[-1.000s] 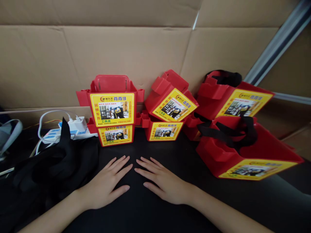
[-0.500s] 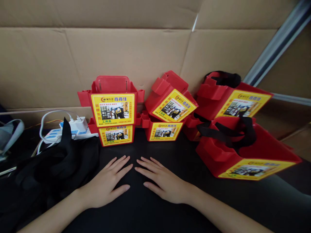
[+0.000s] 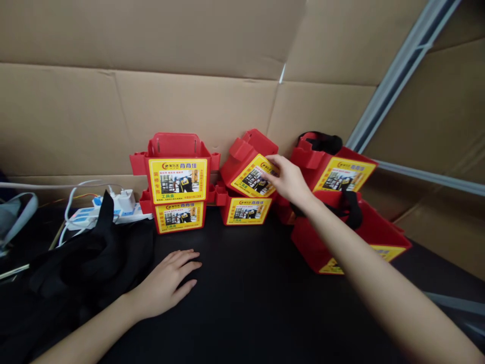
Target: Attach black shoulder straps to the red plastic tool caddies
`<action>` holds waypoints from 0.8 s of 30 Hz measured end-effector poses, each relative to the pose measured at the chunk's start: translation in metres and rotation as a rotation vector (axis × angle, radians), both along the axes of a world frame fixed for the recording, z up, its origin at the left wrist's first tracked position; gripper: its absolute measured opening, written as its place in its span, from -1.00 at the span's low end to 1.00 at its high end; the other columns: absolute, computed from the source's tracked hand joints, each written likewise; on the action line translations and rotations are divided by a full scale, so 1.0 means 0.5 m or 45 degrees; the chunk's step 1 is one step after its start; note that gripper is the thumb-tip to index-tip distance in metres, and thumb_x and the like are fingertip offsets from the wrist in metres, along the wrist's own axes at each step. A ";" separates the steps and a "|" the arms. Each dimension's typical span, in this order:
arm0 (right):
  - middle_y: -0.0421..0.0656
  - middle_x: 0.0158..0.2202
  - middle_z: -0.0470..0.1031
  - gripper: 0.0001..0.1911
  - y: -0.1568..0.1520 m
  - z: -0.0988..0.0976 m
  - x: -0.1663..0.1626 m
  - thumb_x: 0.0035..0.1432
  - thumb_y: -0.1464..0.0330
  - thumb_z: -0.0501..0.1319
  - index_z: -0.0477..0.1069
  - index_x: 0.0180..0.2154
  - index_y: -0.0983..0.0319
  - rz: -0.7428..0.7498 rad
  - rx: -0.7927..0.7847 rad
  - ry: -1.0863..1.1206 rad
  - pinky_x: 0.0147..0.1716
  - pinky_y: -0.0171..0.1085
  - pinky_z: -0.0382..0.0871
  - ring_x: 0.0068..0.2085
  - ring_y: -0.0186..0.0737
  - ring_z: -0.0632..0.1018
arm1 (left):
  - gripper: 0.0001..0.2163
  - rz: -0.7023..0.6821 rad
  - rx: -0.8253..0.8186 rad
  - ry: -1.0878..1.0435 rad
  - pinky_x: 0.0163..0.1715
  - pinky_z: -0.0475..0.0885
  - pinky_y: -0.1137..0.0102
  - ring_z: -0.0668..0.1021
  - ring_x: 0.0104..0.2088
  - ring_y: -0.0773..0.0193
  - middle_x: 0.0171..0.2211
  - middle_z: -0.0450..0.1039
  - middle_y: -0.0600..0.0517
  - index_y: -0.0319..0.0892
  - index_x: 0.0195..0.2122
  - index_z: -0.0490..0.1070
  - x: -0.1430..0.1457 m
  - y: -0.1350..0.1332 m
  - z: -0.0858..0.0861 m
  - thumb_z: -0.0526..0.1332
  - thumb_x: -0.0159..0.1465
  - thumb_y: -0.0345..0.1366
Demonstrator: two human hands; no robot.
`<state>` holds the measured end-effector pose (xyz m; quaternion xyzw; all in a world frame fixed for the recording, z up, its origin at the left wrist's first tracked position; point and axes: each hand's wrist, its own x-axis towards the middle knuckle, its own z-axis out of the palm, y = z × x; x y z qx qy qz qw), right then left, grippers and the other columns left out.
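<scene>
Several red plastic tool boxes with yellow labels stand against the cardboard wall. My right hand [image 3: 288, 178] reaches out to the tilted red box [image 3: 246, 164] in the middle, fingers curled onto its yellow label and right edge. That box leans on a lower red box [image 3: 246, 210]. My left hand [image 3: 168, 280] lies flat and open on the black table [image 3: 242, 308], in front of a stack of two red boxes [image 3: 177, 179].
Two larger red boxes with black straps [image 3: 343, 169] sit at the right. A black cloth [image 3: 83, 260] and a white power strip with plugs and cables [image 3: 113, 207] lie at the left. Cardboard panels [image 3: 189, 101] close off the back.
My right hand has lifted off the table and moved forward to the tilted middle box. The left hand stays on the table. The view has shifted a little upward and right.
</scene>
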<state>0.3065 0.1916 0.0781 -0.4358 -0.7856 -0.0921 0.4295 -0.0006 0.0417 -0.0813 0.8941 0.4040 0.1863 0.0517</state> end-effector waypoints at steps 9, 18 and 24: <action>-0.14 -0.30 0.44 -0.74 -0.019 0.015 0.007 -0.04 0.31 0.26 0.37 -0.26 0.26 0.323 -0.031 0.101 -0.21 -0.15 0.38 -0.25 -0.17 0.47 | -0.67 -0.019 -0.002 -0.006 0.10 0.27 0.09 0.31 0.13 0.09 0.11 0.29 -0.05 -0.06 0.07 0.29 0.000 0.001 0.003 0.07 0.26 -0.26; -0.20 -0.27 0.51 -0.62 0.007 0.115 0.031 -0.17 0.37 0.34 0.35 -0.23 0.28 0.525 -0.212 0.340 -0.20 -0.12 0.42 -0.26 -0.23 0.54 | -0.67 -0.010 -0.024 -0.018 0.11 0.26 0.08 0.31 0.13 0.09 0.11 0.28 -0.04 -0.04 0.06 0.30 -0.001 -0.002 0.003 0.08 0.26 -0.26; -0.21 -0.25 0.52 -0.61 -0.160 0.153 0.001 0.05 0.32 0.18 0.33 -0.07 0.34 0.499 -0.103 -0.167 -0.27 -0.23 0.34 -0.24 -0.28 0.53 | -0.57 0.101 -0.108 -0.268 0.11 0.27 0.12 0.33 0.12 0.12 0.13 0.25 -0.07 -0.07 0.18 0.11 0.001 -0.001 -0.003 0.04 0.28 -0.21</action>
